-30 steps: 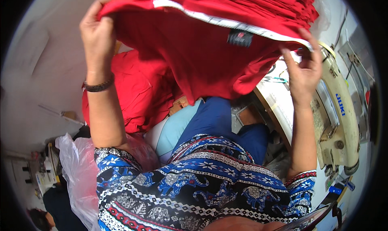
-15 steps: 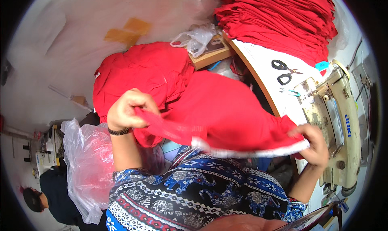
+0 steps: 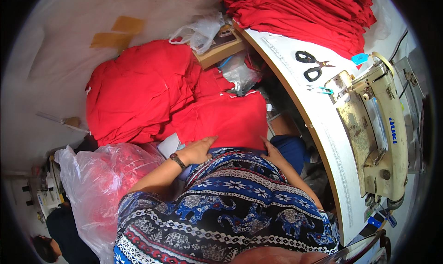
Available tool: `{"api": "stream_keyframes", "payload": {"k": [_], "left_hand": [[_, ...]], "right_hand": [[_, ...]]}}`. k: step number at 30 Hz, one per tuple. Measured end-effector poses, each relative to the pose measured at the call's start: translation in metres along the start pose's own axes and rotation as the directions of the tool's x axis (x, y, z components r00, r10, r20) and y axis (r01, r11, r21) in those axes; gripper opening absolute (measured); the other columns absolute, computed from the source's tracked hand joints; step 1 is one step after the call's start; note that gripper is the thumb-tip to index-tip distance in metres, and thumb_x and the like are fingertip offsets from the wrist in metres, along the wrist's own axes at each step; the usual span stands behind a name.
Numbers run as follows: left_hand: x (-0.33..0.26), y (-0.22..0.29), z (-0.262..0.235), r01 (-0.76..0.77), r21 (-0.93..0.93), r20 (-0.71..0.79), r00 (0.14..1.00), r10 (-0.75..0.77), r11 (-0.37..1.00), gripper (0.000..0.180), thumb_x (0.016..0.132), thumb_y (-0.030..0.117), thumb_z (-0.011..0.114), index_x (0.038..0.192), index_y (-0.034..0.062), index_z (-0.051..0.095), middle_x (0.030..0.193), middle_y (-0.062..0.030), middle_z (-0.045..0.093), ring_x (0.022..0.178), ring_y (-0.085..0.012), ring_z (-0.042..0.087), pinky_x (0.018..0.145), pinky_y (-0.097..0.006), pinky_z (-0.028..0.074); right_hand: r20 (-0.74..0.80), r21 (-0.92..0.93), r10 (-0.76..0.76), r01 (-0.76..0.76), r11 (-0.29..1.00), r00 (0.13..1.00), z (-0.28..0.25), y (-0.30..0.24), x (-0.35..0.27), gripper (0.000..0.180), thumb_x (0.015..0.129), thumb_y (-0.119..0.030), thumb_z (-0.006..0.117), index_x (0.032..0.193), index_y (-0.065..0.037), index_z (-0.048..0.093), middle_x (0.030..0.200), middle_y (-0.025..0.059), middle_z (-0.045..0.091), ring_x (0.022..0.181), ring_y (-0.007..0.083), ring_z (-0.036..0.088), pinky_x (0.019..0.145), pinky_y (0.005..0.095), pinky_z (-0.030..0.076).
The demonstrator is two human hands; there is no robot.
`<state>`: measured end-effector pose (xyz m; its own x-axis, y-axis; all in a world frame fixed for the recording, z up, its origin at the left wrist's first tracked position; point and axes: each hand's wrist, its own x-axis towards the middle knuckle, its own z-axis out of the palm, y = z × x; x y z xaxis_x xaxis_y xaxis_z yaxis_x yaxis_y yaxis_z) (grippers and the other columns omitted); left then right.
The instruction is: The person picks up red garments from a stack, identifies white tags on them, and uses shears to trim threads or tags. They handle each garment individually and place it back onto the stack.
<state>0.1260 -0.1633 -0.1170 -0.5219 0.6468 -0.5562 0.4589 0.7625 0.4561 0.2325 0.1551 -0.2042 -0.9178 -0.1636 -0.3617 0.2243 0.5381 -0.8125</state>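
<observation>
Two hands press a red cloth piece on a lap.

The left hand (image 3: 199, 149) lies flat, fingers together, on the soft red cloth piece (image 3: 226, 118). The right hand (image 3: 273, 152) rests on its edge, fingers spread a bit. Black metal scissors (image 3: 311, 65) lie on the white table (image 3: 323, 125).

Bare worktop (image 3: 318, 121) shows only in a narrow strip at centre right, hemmed by the scissors (image 3: 311, 64) and red stack (image 3: 314, 15) above and the sewing machine (image 3: 376, 125) at right. Red garments (image 3: 138, 93) and a plastic bag (image 3: 101, 181) crowd the left.
</observation>
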Motion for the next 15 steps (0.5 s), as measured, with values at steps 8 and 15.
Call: {"api": "stream_keyframes", "payload": {"k": [8, 15], "left_hand": [[0.017, -0.022, -0.006, 0.131, 0.156, -0.086, 0.989, -0.119, 0.979, 0.041, 0.078, 0.014, 0.057, 0.118, 0.0105, 0.06, 0.113, -0.0144, 0.064, 0.107, -0.0336, 0.06, 0.089, -0.052, 0.045], [-0.016, -0.036, -0.087, 0.008, -0.07, -0.575, 0.817, -0.047, 0.998, 0.018, 0.079, 0.004, 0.047, 0.091, 0.0012, 0.061, 0.092, -0.0214, 0.064, 0.092, -0.0387, 0.061, 0.079, -0.044, 0.049]], "right_hand": [[-0.287, -0.31, -0.042, -0.051, 0.949, 0.957, 0.012, 0.015, 0.014, 0.025, 0.087, -0.009, 0.048, 0.107, -0.001, 0.06, 0.082, 0.0255, 0.065, 0.084, 0.0426, 0.064, 0.076, 0.0482, 0.051], [-0.483, -0.231, -0.246, 0.149, 0.962, 0.841, -0.08, -0.093, -0.027, 0.011, 0.09, -0.008, 0.051, 0.094, 0.001, 0.058, 0.077, 0.024, 0.059, 0.075, 0.0426, 0.06, 0.065, 0.0437, 0.048]]}}
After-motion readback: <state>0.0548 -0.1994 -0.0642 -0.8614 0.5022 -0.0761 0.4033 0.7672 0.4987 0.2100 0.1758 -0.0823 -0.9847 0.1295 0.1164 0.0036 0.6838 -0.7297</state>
